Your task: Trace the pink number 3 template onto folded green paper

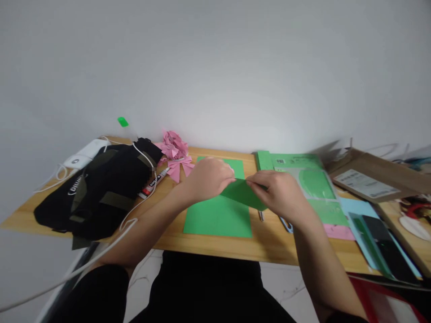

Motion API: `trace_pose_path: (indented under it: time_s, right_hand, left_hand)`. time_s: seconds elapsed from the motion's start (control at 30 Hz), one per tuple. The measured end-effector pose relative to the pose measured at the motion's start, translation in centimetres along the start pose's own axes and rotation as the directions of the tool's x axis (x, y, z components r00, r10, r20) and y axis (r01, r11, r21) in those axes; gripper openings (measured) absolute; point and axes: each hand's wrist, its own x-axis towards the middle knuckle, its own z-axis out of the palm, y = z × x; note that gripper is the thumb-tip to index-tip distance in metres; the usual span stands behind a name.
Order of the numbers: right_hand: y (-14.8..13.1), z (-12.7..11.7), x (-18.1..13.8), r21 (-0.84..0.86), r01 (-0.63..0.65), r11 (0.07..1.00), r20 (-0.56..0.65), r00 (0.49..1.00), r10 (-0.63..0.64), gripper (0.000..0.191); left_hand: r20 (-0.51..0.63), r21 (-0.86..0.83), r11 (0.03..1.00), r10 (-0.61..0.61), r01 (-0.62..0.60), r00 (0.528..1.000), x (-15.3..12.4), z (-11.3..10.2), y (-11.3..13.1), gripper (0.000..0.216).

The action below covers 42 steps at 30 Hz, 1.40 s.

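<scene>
Both of my hands meet over the middle of a wooden table (269, 244). My left hand (207, 178) and my right hand (281, 192) each pinch a folded piece of green paper (243, 194), held just above a flat green sheet (218, 215). Fingers of both hands are curled closed on the fold. The paper's upper edge is partly hidden by my fingers.
A black bag (97, 188) with a white cable (134, 215) lies at the left. Pink paper bows (175, 154) and a marker (154, 183) sit behind it. At the right lie a green paper pack (303, 179), blue and pink sheets (340, 231), a cardboard envelope (373, 177), a dark phone (384, 237).
</scene>
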Motion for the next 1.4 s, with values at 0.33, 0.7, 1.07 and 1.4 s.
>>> trace_pose_path:
  time_s: [0.33, 0.7, 1.07, 1.4]
  right_hand:
    - [6.7, 0.6, -0.5, 0.343, -0.144, 0.928, -0.312, 0.915, 0.258, 0.037]
    - [4.4, 3.3, 3.9, 0.430, -0.002, 0.903, -0.451, 0.866, 0.217, 0.024]
    - [-0.4, 1.8, 1.2, -0.172, 0.324, 0.930, -0.611, 0.706, -0.359, 0.022]
    - [-0.9, 3.6, -1.2, 0.270, 0.385, 0.882, -0.669, 0.734, -0.116, 0.042]
  left_hand:
    - [-0.174, -0.143, 0.966, -0.239, 0.215, 0.955, -1.3, -0.8, -3.7, 0.025]
    - [-0.030, -0.566, 0.709, -0.526, 0.420, 0.850, -2.0, -0.7, -5.1, 0.033]
    - [0.087, -0.968, 0.177, -0.429, 0.179, 0.899, -0.7, 0.3, -3.7, 0.021]
    - [-0.461, -0.632, 0.774, -0.410, 0.032, 0.787, -1.5, -0.9, -1.2, 0.007]
